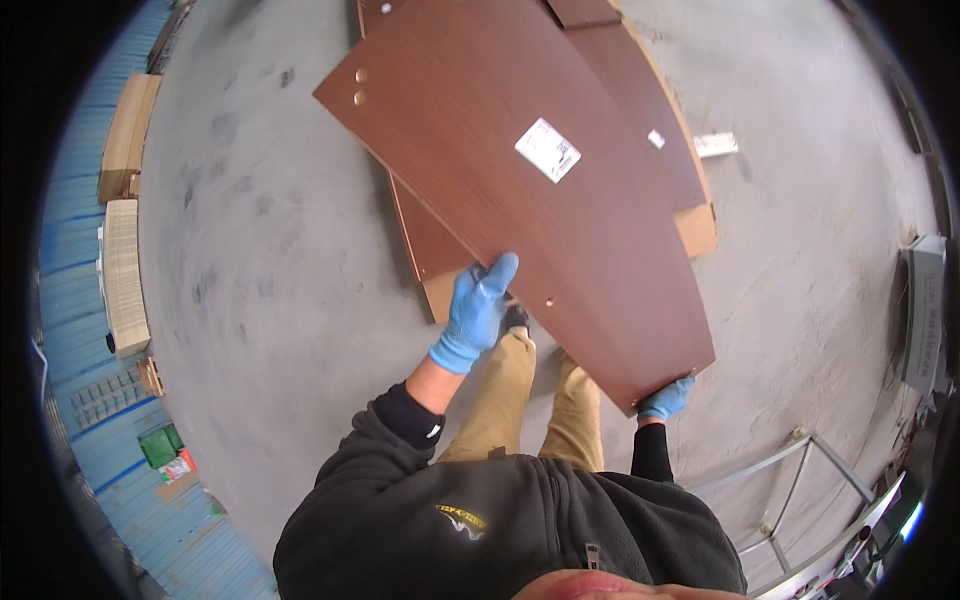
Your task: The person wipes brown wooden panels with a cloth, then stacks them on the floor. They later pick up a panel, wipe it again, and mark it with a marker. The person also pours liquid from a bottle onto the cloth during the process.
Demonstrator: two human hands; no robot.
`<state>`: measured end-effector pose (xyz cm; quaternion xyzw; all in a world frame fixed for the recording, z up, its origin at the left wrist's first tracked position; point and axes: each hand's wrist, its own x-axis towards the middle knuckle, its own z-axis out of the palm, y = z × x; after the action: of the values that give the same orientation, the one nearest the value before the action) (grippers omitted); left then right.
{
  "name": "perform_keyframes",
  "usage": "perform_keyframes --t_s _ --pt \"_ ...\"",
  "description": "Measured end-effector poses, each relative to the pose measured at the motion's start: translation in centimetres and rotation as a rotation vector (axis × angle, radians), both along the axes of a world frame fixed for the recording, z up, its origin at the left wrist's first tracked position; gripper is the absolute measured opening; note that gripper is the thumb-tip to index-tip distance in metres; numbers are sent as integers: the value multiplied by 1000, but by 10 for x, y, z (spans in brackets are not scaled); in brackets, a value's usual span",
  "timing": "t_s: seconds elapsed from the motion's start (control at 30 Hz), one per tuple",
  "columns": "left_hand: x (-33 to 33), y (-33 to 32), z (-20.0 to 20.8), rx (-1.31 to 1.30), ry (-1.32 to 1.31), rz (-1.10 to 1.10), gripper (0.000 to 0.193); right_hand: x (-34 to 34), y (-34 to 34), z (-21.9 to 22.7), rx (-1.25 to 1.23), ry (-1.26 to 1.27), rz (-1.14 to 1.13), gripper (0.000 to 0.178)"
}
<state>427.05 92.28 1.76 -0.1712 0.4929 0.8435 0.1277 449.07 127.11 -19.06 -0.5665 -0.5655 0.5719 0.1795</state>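
Observation:
A large dark-brown wood-grain panel (450, 130) is held at a slant in front of me, its narrower end toward my right side. It has a white printed label (548, 150) and several small round holes or fittings near its edges. My left hand (472, 315), in a light-blue glove, grips the panel's near-left long edge with the thumb on top. At the lower right corner my right hand (667, 399), gloved too, closes round the short end; most of its fingers are under the board. Beneath lie more brown panels (640, 100), partly hidden.
Brown cardboard (697, 230) shows under the panels on the grey concrete floor (270, 250). To the right are a small white box (715, 145), a long grey carton (925, 310) and a metal-frame cart (790, 490). Stacked boards (123, 275) line the left beside blue sheeting (75, 300).

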Motion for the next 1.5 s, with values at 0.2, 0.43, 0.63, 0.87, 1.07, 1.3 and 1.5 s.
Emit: perform_keyframes --t_s 0.2,0.43,0.63,0.87,1.07,1.3,1.5 --pt "86 -80 97 -94 20 -4 35 -10 -31 87 -180 109 79 60" --pt "194 -201 130 126 -191 293 48 -35 -100 147 -142 88 441 53" --pt "294 -357 122 243 -230 458 47 -39 -248 165 -105 -21 708 51" --pt "329 -577 142 -204 -108 451 35 -49 -492 162 21 -158 841 55" --pt "270 -754 168 -740 268 347 40 -98 -682 191 -19 -210 915 65" --pt "127 -869 215 -417 31 369 23 -230 -828 159 -1 -159 881 69" --pt "-33 -984 252 -472 163 365 27 -418 -950 178 -70 30 851 67"
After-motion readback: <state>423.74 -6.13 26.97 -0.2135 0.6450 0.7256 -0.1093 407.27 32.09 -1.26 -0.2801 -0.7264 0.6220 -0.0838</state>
